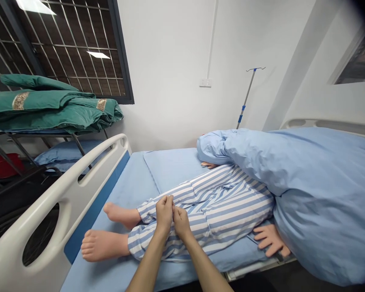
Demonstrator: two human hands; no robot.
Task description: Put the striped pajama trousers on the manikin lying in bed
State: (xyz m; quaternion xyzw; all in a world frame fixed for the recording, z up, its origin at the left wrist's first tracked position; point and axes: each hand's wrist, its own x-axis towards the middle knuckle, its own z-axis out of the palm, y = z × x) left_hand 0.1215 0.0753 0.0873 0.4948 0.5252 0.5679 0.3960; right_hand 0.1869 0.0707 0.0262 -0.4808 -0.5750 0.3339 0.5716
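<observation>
low in the frame's centre, the striped trouser leg (182, 219) of a manikin (109, 243) on the bed (158, 166) is pinched by the left hand (164, 213) and right hand (181, 221), both closed on cloth. the cloth appears to be being straightened; an even, gentle pull would be called for next.

I'm in a hospital-type ward or nursing training room: railed bed (57, 194), IV pole (246, 97), manikin (200, 211) in striped pyjamas under blue quilt (316, 178), folded green bedding (48, 105) on rack.
</observation>
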